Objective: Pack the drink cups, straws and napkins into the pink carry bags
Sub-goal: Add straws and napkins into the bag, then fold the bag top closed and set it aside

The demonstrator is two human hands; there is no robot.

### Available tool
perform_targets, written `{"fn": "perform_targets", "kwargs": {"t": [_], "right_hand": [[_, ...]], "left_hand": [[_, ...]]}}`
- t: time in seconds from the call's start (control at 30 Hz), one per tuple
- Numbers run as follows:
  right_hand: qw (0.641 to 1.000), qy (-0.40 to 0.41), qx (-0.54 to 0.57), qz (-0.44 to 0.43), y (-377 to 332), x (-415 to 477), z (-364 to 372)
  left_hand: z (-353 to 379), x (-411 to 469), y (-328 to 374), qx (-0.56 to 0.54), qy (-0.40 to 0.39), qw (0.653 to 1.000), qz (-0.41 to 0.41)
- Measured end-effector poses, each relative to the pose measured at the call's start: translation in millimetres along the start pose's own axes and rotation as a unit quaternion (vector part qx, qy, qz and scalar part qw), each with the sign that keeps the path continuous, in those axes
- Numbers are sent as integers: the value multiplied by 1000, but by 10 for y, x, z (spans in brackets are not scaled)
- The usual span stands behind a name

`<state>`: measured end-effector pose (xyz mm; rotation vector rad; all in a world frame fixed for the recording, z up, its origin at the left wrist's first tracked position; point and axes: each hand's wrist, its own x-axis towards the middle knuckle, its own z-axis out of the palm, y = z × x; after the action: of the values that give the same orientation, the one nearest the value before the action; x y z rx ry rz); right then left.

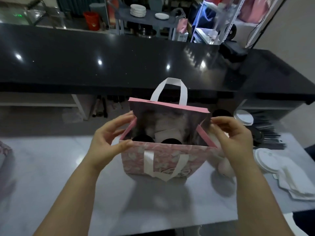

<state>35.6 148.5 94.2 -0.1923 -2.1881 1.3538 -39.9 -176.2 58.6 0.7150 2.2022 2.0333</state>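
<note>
Bag point(167, 158): light, crease-prone paper, judged bottom-heavy with two cups point(143, 139) inside.
Left hand point(109, 138): left rim is pinched.
Right hand point(233, 135): right rim is pinched.
Hold: both handles point(172, 81) are advised.

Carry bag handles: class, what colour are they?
White handles, on the pink flower-patterned carry bag; the head view shows them best.

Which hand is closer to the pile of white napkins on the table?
Right. The right hand pinches the right edge of the pink bag, with the napkins to its right; the left hand holds the left edge, farther away.
</note>
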Motion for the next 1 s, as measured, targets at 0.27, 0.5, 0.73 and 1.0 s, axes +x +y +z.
{"fn": "perform_targets", "kwargs": {"t": [0.27, 0.5, 0.73, 1.0], "right_hand": [[929, -269, 215, 137, 422, -122, -175], [959, -150, 206, 127, 389, -122, 219], [974, -120, 170, 88, 471, 53, 326], [972, -138, 166, 93, 505, 318, 374]], "left_hand": [[-5, -157, -154, -9, 52, 996, -75], [206, -132, -100, -20, 163, 985, -45], [212, 64, -250, 56, 156, 985, -48], [224, 255, -143, 11, 159, 984, -81]]}}
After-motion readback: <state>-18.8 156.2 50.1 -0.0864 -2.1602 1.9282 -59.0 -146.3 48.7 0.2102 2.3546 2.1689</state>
